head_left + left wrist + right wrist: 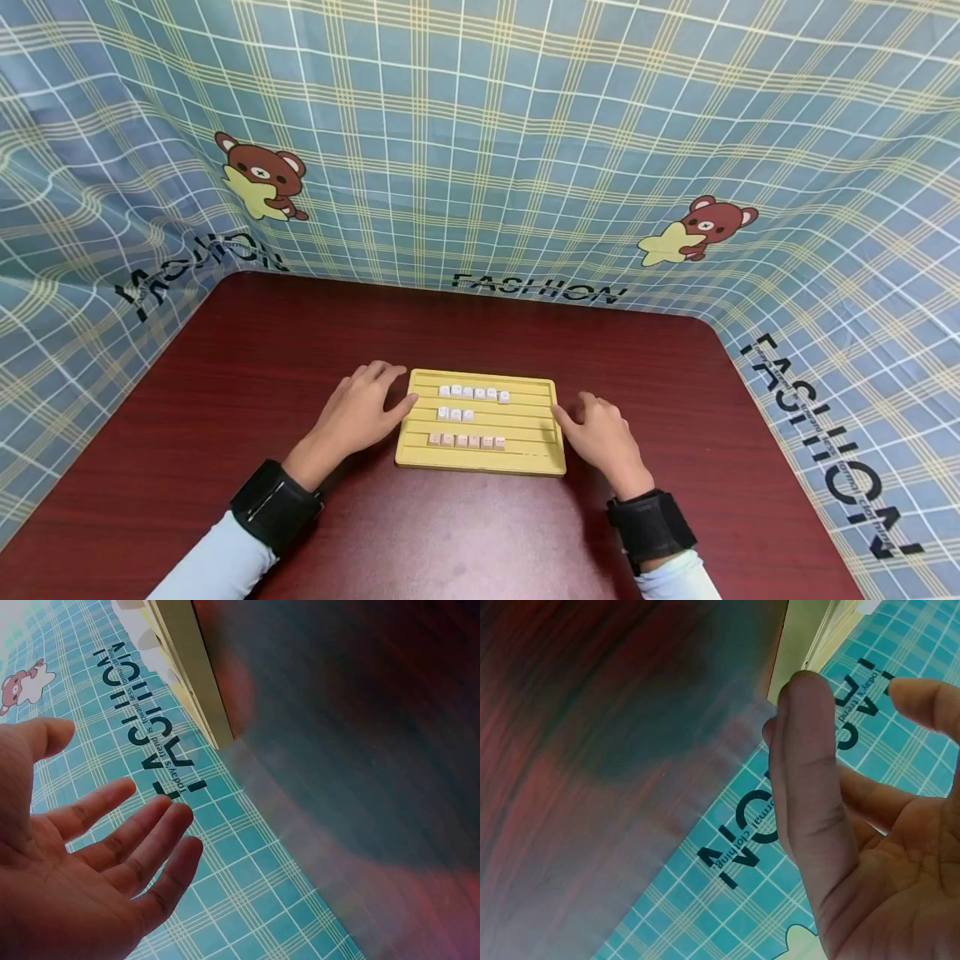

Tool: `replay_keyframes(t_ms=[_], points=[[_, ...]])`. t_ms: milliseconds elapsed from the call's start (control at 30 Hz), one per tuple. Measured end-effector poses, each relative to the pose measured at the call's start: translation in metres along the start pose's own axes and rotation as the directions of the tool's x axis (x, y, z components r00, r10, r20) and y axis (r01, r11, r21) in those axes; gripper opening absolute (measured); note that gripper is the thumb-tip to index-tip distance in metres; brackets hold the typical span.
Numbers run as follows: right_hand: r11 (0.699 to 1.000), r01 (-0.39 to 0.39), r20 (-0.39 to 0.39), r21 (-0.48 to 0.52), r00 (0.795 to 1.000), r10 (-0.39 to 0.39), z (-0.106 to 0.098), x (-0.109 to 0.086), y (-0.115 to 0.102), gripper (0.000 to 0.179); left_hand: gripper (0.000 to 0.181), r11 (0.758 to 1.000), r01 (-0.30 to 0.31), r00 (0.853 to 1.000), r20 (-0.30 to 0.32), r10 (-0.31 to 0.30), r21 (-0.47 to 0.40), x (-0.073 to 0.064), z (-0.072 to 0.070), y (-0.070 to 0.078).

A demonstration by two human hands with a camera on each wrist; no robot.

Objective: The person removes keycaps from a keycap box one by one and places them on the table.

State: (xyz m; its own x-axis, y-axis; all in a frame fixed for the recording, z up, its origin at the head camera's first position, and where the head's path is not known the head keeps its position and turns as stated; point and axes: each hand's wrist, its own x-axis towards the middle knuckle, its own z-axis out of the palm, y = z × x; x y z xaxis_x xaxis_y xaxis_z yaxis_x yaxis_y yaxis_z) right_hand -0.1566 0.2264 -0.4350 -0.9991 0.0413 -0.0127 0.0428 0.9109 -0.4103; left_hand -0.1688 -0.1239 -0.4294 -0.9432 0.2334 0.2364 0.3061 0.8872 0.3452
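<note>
A yellow tray (525,417) with ridged rows lies on the table between my hands. White keycaps (479,393) stand in its top row, with three more white keycaps (456,415) in the middle row. Pale beige keycaps (462,442) fill part of the bottom row. My left hand (360,410) is at the tray's left edge, thumb toward the rim; in the left wrist view its fingers (142,855) are spread and loosely bent around nothing. My right hand (603,433) is at the right edge, thumb tip by the rim. Whether either thumb touches the tray I cannot tell.
The dark red wooden table (315,333) extends around the tray. A blue checked cloth (480,167) with bears and lettering hangs behind and along both sides. Each wrist wears a black band (276,507).
</note>
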Motion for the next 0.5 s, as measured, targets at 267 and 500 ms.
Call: replay_keyframes(t_ms=[267,500], points=[[0.998,0.059,0.038,-0.024,0.998,-0.058,0.006,0.000,-0.006,0.032,0.042,0.999,-0.050,0.999,0.018,0.050,0.005,0.003,0.002,0.004],[0.998,0.056,0.042,-0.033,0.998,-0.054,0.009,-0.001,-0.008,0.028,0.035,0.993,-0.115,0.992,0.050,0.114,0.018,0.009,0.002,0.013]])
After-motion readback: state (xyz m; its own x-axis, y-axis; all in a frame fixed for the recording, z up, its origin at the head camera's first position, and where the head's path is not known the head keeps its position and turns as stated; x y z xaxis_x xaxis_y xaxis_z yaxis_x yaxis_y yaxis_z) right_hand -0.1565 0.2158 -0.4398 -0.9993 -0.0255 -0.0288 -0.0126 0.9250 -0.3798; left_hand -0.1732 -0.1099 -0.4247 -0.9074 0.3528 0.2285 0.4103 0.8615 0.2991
